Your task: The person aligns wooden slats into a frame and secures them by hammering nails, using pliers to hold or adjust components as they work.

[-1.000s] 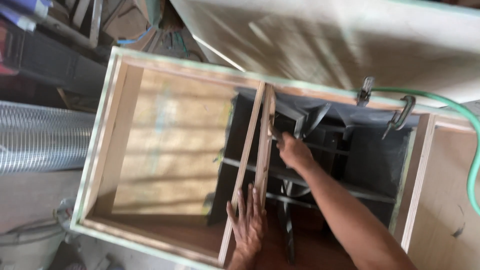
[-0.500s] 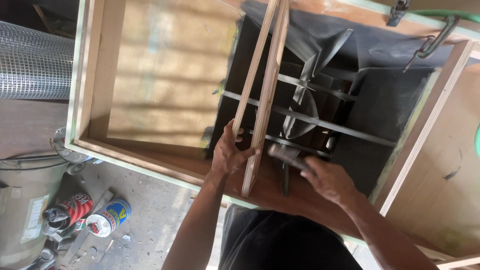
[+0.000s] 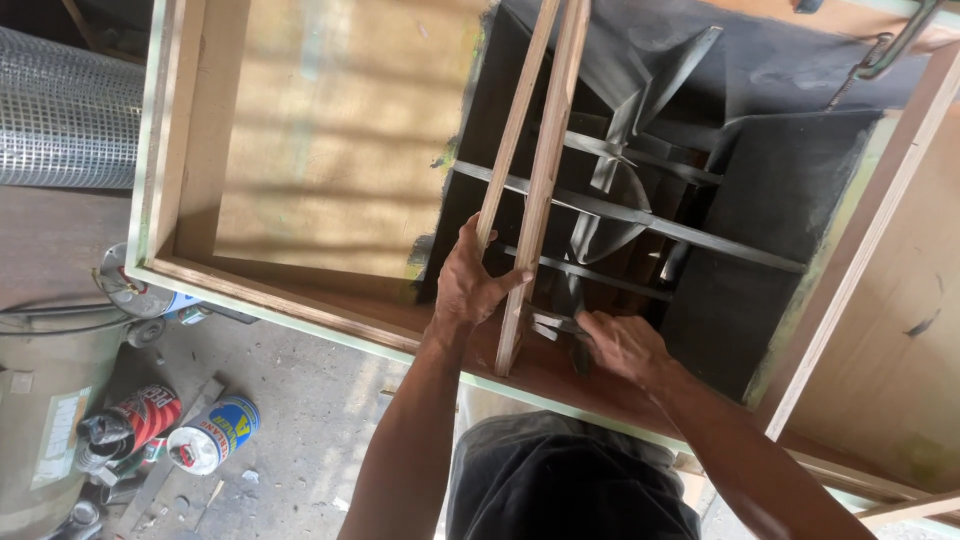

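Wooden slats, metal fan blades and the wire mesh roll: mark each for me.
wooden slats [image 3: 548,170], head view, mid-length of the right slat.
metal fan blades [image 3: 610,225], head view, on the lower curved blade.
wire mesh roll [image 3: 65,115], head view, its side, far left.

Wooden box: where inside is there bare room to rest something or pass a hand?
The left compartment's plywood panel is bare between the box frame and the upright slats. The black right side is crowded: metal bars, fan blades, left hand and right hand.
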